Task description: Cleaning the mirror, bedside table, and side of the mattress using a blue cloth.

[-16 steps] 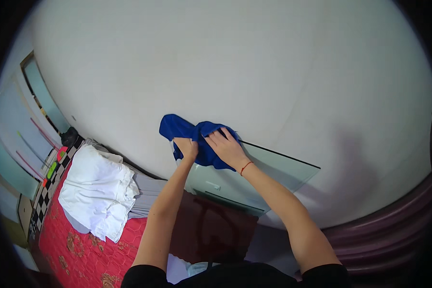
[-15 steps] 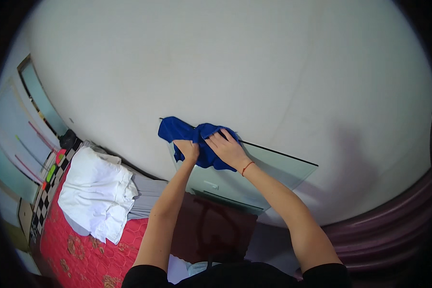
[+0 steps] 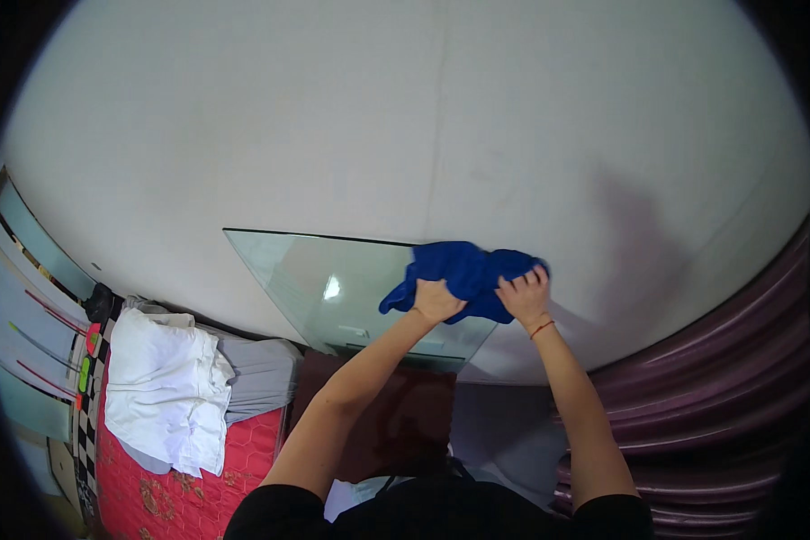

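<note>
A pale green glass panel (image 3: 360,270) with a dark top edge leans against the white wall in front of me. A blue cloth (image 3: 454,270) is draped over its upper right part, bunched along the top edge. My left hand (image 3: 436,301) is closed on the lower left of the cloth, against the panel's face. At the cloth's right end, my right hand (image 3: 525,295) has its fingers curled over the fabric near the panel's right corner. The cloth hides that corner and part of the top edge.
A dark reddish-brown surface (image 3: 378,423) lies below the panel. To the left is a bed with a red quilted cover (image 3: 243,454), a white cloth item (image 3: 166,387) and grey bedding (image 3: 265,369). Purple curtains (image 3: 693,405) hang at the right.
Both hands and the blue cloth have moved right along the panel's top edge, from its left end to its right end. The left part of the glass is now uncovered. The view has shifted too.
</note>
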A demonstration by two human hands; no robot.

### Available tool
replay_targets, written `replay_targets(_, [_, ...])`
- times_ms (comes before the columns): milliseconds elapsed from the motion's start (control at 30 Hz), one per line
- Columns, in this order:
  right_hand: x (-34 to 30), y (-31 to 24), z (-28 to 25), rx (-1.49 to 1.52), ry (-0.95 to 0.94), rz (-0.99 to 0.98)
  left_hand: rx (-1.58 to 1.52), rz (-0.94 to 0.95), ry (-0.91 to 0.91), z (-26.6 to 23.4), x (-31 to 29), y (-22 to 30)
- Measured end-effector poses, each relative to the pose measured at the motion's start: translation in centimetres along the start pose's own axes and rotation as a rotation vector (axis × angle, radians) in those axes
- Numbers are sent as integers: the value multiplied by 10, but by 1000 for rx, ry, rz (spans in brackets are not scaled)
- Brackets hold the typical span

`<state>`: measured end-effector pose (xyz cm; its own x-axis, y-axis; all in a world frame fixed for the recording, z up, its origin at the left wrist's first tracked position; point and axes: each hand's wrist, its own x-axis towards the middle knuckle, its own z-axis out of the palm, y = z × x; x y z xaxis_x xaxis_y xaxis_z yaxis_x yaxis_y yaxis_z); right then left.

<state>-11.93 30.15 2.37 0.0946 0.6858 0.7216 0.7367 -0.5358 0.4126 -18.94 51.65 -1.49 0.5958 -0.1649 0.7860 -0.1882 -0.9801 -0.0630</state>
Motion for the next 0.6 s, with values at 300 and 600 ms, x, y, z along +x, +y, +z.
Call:
replay_targets(300, [-3,-24,2,-3,-30,128,-102,326,229,39,-27,-52])
replay_targets(600, [114,-151,56,189,-323,-46,300,5,201,-11,-124,-200])
